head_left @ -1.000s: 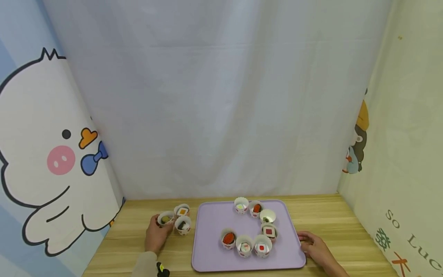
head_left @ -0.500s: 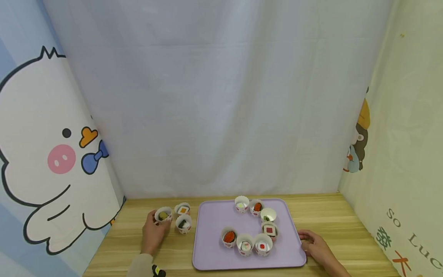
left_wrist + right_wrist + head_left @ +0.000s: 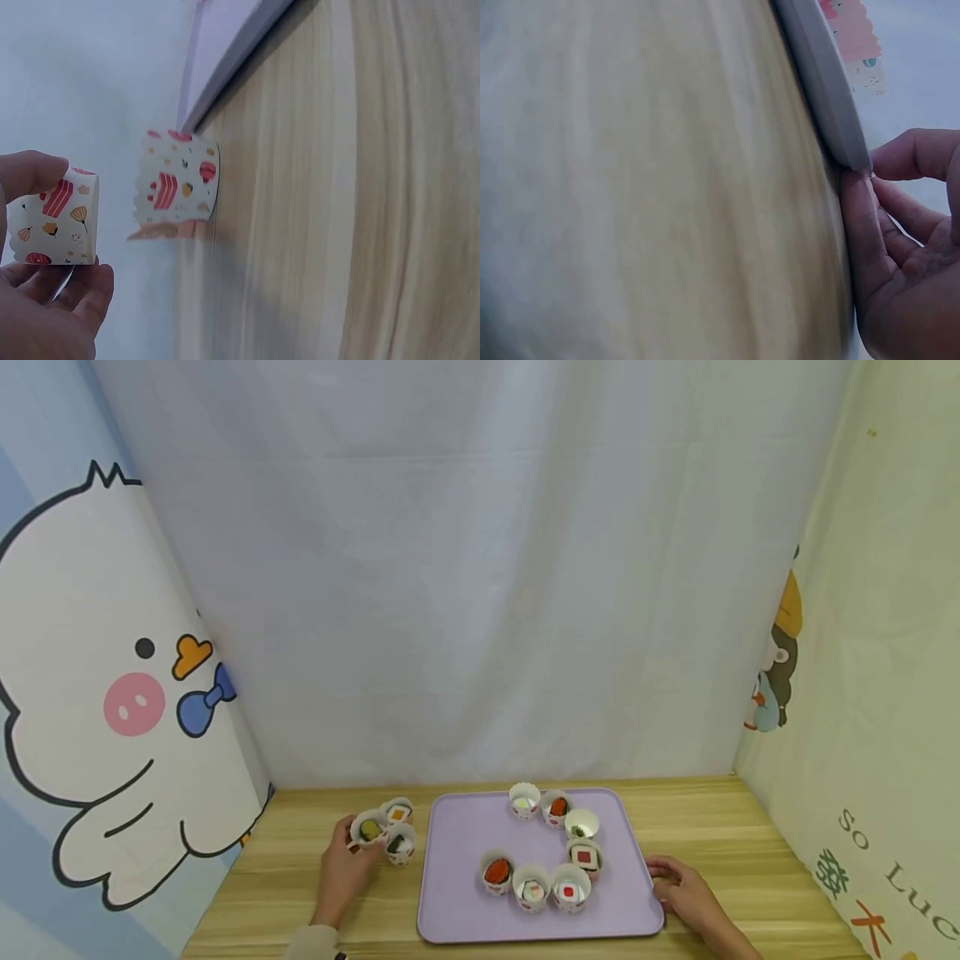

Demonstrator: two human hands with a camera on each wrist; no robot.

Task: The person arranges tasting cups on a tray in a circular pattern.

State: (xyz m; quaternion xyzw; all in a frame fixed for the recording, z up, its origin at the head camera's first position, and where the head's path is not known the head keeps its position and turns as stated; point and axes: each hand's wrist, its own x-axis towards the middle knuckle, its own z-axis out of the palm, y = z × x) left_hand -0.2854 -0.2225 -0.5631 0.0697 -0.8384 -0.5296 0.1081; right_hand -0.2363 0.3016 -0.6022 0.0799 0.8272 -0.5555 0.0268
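My left hand (image 3: 347, 868) holds a paper baking cup (image 3: 368, 829) between thumb and fingers, with a yellow-green topped piece inside. In the left wrist view this printed cup (image 3: 56, 217) hangs above the wooden table. Close beside it stand two more cups, one holding a piece with an orange square (image 3: 398, 812), the other a dark green and white piece (image 3: 401, 844). At the right, my right hand (image 3: 686, 893) pinches the edge of a lilac tray (image 3: 457, 860); the right wrist view has thumb and fingers meeting at the tray's rim (image 3: 829, 97).
Several filled paper cups stand on the tray in a curve, among them one with a red-orange piece (image 3: 497, 871) and one with a dark red square (image 3: 584, 857). Behind the wooden table (image 3: 720, 827) hangs a pale curtain (image 3: 480, 610); printed cloths flank both sides.
My left hand first shifted its cup slightly left and up, then brought it back right against the two neighbouring cups. The right hand stays at the tray's edge.
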